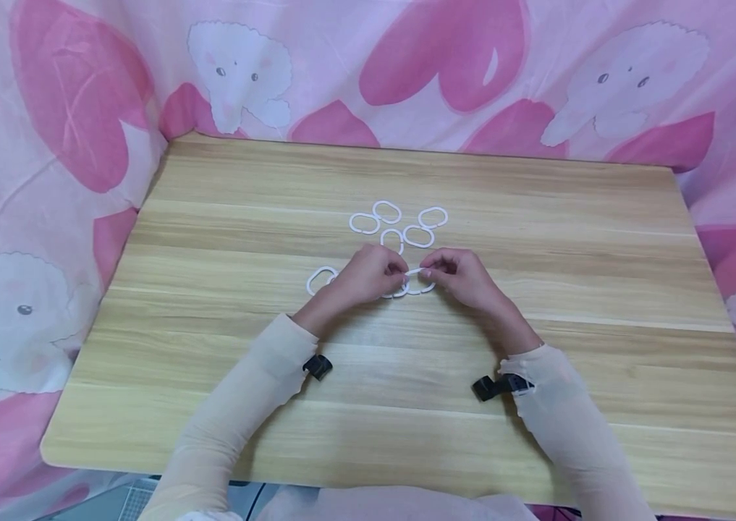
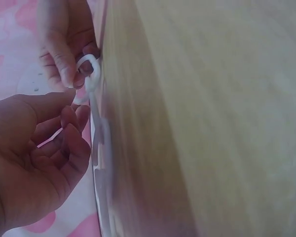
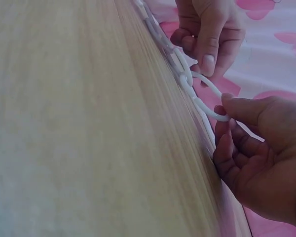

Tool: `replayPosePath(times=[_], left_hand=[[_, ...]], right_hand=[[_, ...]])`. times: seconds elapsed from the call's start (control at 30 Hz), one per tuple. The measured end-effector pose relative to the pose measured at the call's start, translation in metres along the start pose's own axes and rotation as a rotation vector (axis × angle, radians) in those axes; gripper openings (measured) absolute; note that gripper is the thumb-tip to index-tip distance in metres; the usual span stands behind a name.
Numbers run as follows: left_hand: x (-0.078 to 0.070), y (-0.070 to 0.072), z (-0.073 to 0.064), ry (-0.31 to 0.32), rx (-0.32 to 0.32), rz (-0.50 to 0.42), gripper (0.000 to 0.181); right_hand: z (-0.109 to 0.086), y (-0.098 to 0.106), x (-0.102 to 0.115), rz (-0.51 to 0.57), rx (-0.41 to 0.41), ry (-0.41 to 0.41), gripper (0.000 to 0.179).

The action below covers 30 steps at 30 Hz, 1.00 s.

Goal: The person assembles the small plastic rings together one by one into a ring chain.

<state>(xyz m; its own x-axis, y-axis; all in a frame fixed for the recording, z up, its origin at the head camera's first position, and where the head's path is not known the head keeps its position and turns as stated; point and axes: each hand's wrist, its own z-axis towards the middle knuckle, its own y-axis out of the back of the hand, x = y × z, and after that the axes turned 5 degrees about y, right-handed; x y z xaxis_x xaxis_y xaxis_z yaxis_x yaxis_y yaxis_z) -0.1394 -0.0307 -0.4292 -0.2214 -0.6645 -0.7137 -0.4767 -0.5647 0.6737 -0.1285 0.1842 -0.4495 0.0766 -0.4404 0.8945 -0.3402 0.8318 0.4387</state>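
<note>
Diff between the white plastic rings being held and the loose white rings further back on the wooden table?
The held white plastic rings are linked in a chain, pinched by the left hand and right hand; the loose white rings lie untouched beyond the hands. The held ring is lifted off the wooden table; the loose ones lie flat. Both sets are the same white oval loops.

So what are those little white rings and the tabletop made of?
The white rings look like smooth moulded plastic: uniform white, thin, slightly glossy, each an oval loop; the one pinched between the left hand and right hand seems to flex. The table looks like wood or wood-look laminate: pale printed-looking grain, smooth matt surface. Which one, the pictures cannot settle.
</note>
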Motion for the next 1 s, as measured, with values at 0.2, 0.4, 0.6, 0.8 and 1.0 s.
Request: replayPosePath(times=[0.2, 0.4, 0.6, 0.8, 1.0], left_hand=[[0.002, -0.003, 0.002, -0.009, -0.008, -0.009, 0.013], [0.003, -0.003, 0.001, -0.011, -0.006, -0.015, 0.013], [0.003, -0.004, 0.000, -0.014, -0.001, -0.015, 0.013], [0.004, -0.003, -0.001, -0.023, -0.001, -0.023, 0.013], [0.003, -0.003, -0.001, -0.023, 0.000, -0.018, 0.013]], right_hand=[[-0.001, 0.001, 0.001, 0.016, 0.015, -0.003, 0.018], [-0.001, 0.006, 0.002, 0.047, 0.050, 0.005, 0.018], [0.005, 0.028, 0.000, 0.059, 0.056, -0.041, 0.023], [0.026, 0.053, -0.011, -0.080, -0.011, -0.038, 0.024], [0.053, 0.059, -0.016, -0.203, -0.096, -0.006, 0.020]])
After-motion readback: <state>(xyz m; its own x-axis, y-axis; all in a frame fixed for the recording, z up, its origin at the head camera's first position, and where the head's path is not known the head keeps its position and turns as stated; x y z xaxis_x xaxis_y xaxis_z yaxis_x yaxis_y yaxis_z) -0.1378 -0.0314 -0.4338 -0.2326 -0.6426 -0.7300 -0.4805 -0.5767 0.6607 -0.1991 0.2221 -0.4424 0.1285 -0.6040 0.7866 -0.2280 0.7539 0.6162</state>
